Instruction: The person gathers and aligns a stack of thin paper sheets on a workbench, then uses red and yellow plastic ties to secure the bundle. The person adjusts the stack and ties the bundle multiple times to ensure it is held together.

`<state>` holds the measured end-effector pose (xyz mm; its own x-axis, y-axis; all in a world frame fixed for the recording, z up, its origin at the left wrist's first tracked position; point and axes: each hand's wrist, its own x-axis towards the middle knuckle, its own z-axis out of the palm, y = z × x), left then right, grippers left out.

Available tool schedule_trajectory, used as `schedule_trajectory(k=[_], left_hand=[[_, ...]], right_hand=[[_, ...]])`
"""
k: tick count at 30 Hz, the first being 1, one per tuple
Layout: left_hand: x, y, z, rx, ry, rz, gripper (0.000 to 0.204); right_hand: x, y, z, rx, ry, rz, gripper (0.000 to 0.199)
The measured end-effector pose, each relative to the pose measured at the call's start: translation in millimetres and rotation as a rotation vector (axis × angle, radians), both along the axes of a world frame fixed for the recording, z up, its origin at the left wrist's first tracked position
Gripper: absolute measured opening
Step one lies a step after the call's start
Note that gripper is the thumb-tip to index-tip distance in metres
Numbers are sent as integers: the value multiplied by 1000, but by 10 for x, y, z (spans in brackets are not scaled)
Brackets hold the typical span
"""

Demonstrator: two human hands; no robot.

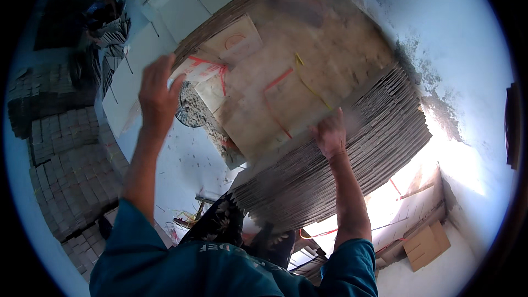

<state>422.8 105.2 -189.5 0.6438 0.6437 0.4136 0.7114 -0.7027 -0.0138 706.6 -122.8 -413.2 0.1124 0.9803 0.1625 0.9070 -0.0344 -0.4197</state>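
A tall stack of brown cardboard sheets [335,170] fills the middle, its layered edges facing me. The brown top sheet [319,66] carries a red strap and a yellow strap [311,85]. At the near edge, my right hand [331,136] is closed on the top sheet's rim; its fingertips are partly hidden and slightly smeared. My left hand [156,96] is raised beyond the stack's left side, fingers and thumb apart, holding nothing. Close to it are a white piece with red print [201,70] and a round container of greyish crumbly matter [191,107].
White panels [192,8] lie at the far left. Piled bundles of grey-brown cardboard [71,170] stand along the left. A pale wall [440,27] borders the stack on the right. A brown cardboard piece [426,246] leans at the lower right, near bright light.
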Motion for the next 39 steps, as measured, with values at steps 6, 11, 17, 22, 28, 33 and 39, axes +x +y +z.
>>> schedule_trajectory(k=[6,11,17,22,28,33,39], left_hand=[[45,568,122,-130,197,58,59],[50,809,70,-198,337,100,67],[-91,1051,22,-292,528,128,79],[-88,1341,215,-306,334,-47,119],[-160,1696,-17,-616,378,19,131],[-60,1703,-22,-600,397,-26,130],[27,1771,186,-773,356,-27,120]], right_hand=[[11,-21,66,-33,-48,-1,25],[6,-74,-77,-57,-36,-6,24],[-17,-84,-11,-69,-15,-20,22],[10,-123,-21,-36,-14,-33,22],[11,-140,9,-10,-2,-29,22],[24,-139,26,-29,-21,-22,21],[30,-143,7,-15,0,-33,20]])
